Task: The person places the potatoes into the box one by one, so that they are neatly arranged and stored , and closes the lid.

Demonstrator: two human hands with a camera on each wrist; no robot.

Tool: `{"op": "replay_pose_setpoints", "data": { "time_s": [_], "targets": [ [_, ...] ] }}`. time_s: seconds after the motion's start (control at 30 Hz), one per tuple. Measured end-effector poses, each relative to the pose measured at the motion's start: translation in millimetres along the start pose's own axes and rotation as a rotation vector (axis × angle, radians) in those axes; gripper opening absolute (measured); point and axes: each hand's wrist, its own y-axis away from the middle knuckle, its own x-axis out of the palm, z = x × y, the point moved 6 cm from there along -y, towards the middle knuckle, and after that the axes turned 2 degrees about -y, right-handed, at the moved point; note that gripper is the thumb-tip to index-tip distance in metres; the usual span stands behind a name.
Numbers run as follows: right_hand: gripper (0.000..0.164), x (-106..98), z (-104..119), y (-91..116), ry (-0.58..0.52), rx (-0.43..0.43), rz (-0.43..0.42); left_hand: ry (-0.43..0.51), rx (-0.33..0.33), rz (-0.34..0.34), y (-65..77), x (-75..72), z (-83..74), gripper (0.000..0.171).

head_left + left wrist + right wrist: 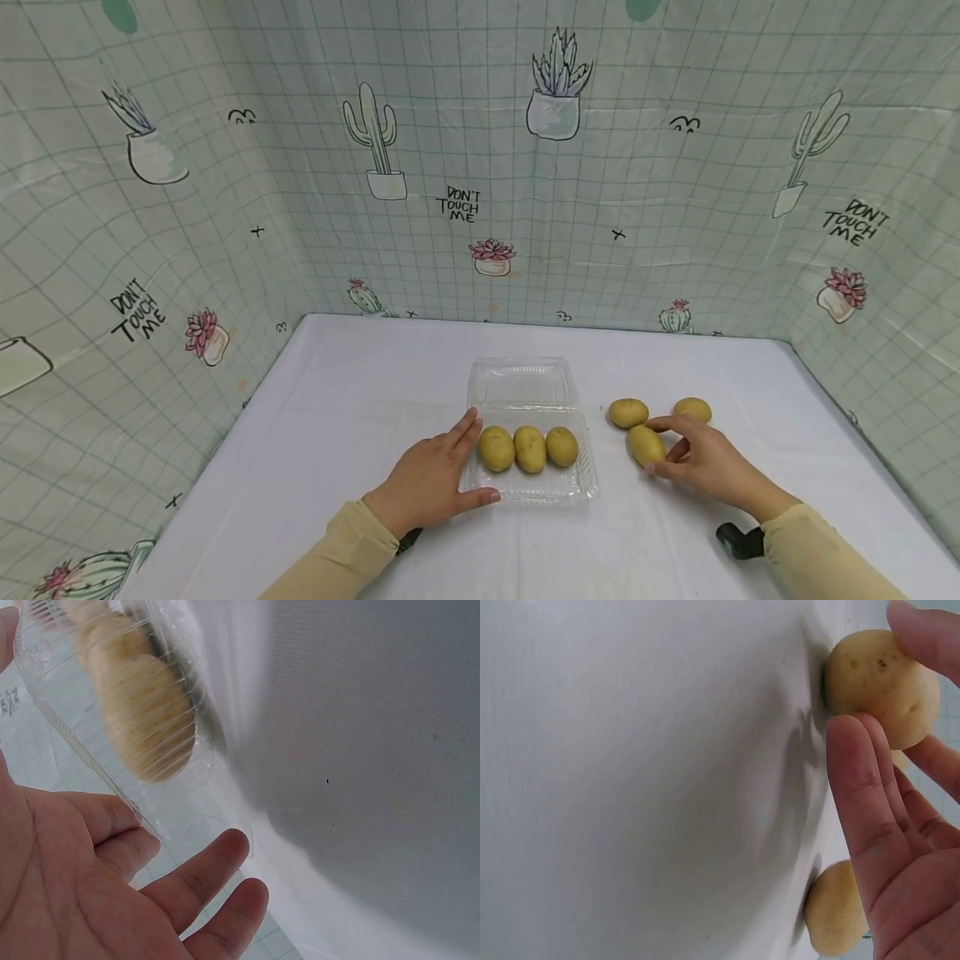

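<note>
A clear plastic clamshell box (525, 492) lies with its lid (521, 382) folded back, and a row of three potatoes (530, 450) sits in its base. At the box's left side, my left hand (431, 479) touches the edge with fingers and thumb spread; the left wrist view has its fingertips against the clear wall (97, 769). To the right of the box, my right hand (708, 462) pinches a potato (646, 446) between thumb and fingers. That potato (877, 686) is at or very near the tabletop.
Two loose potatoes lie beyond my right hand, one at left (627, 412) and one at right (693, 408). A white cloth covers the table (360, 375). Patterned curtains (420, 250) enclose its back and sides. Black wrist-camera parts (740, 541) show by the sleeves.
</note>
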Motion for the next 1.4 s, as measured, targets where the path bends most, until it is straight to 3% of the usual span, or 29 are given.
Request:
{"op": "replay_pose_setpoints", "data": {
  "time_s": [0.33,0.7,1.4],
  "targets": [
    [0.065,5.5,9.9,-0.4,-0.046,-0.087,0.055,0.007,-0.005,0.004,0.4,0.4,-0.2,0.096],
    [0.068,1.4,-4.2,-1.1,-0.03,0.049,0.076,0.008,-0.003,-0.018,0.3,2.1,1.3,0.096],
    [0.074,-0.5,-8.2,0.5,-0.032,0.074,0.103,0.0,-0.005,-0.018,-0.7,1.7,2.0,0.097]
  ]
}}
